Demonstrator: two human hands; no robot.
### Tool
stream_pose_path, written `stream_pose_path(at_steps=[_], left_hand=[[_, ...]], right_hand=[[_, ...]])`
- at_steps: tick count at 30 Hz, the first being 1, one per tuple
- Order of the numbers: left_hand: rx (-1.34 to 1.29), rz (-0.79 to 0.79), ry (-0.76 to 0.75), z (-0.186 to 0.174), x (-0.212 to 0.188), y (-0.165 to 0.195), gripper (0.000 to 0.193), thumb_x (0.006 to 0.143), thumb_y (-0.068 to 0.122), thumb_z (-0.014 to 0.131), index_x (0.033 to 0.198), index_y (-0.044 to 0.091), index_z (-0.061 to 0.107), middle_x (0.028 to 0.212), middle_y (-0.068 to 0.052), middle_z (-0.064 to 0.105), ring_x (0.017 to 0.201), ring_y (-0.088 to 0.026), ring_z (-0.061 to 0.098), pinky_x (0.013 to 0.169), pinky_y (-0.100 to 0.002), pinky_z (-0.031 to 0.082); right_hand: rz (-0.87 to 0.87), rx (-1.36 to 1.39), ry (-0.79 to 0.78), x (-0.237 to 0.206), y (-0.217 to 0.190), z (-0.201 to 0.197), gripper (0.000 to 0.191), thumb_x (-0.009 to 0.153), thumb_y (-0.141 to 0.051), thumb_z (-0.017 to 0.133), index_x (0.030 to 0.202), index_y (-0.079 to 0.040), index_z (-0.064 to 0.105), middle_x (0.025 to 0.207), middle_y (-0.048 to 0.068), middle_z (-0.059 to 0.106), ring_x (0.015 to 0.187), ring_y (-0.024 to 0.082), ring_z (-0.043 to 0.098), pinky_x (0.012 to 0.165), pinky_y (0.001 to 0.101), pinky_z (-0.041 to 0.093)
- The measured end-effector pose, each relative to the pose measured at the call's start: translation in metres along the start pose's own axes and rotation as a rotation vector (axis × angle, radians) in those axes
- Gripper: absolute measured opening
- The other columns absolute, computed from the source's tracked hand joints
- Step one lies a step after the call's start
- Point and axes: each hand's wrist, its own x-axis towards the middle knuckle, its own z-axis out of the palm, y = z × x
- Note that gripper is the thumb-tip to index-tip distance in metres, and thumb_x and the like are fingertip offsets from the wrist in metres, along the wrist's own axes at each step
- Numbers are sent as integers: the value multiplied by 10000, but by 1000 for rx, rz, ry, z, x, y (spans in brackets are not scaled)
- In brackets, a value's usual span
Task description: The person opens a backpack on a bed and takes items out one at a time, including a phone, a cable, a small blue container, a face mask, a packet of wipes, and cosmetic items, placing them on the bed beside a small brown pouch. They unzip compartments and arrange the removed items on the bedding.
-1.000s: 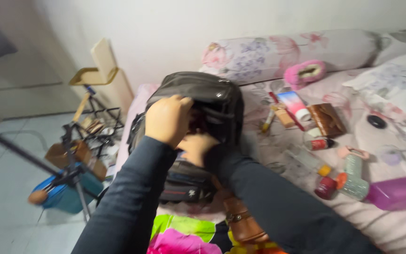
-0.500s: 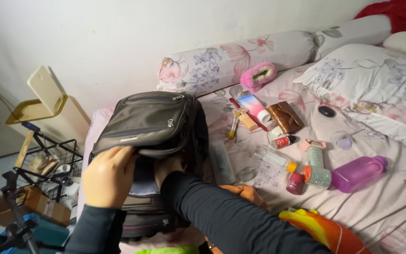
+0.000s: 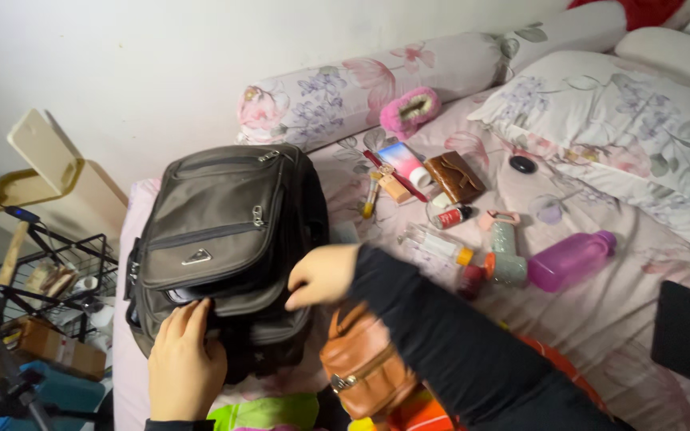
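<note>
Seen from above, a bed (image 3: 600,319) in pale floral sheets fills most of the view, with a long bolster (image 3: 409,76) along the far wall and a floral pillow (image 3: 624,128) at far right. A dark grey backpack (image 3: 225,231) lies near the bed's left edge, front pocket up, close enough that little sheet shows between it and the drop to the floor.

The person's left hand (image 3: 187,363) rests flat on the backpack's near lower edge, fingers together and extended, gripping nothing. The right hand (image 3: 321,275) touches the backpack's right side, fingers curled in; whether they pinch anything cannot be told. Just near of that hand sits a brown leather bag (image 3: 365,367), touching the backpack's near corner.

A scatter of small things crowds the middle of the bed: a purple bottle (image 3: 573,259), a brown wallet (image 3: 454,175), a pink fluffy item (image 3: 410,110) against the bolster, and a clear bottle with an orange cap (image 3: 439,243). A black phone (image 3: 684,331) lies alone at near right, with open sheet around it. Left of the bed, a black wire rack (image 3: 49,271) stands on the floor.
</note>
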Motion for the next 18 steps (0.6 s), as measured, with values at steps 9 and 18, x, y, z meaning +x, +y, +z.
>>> stream_pose_path(at_steps=[9,18], left_hand=[[-479,134,18,0,16,122,114,760,22,690,855,12,629,979,-145,708,908,-352,679,796,-408,536],[-521,123,-217,80,16,208,106,874,69,621,968,20,622,973,-162,629,951,-377,583,847,-452,477]], right_hand=[[880,80,755,-181,172,-8,556,811,-310,792,1253,-15,628,1155,173,719,1039,278,712,901,368,562],[1061,1,333,-180,159,9,564,650,-426,861,1061,-56,751,1036,170,788,990,304,758,922,390,572]])
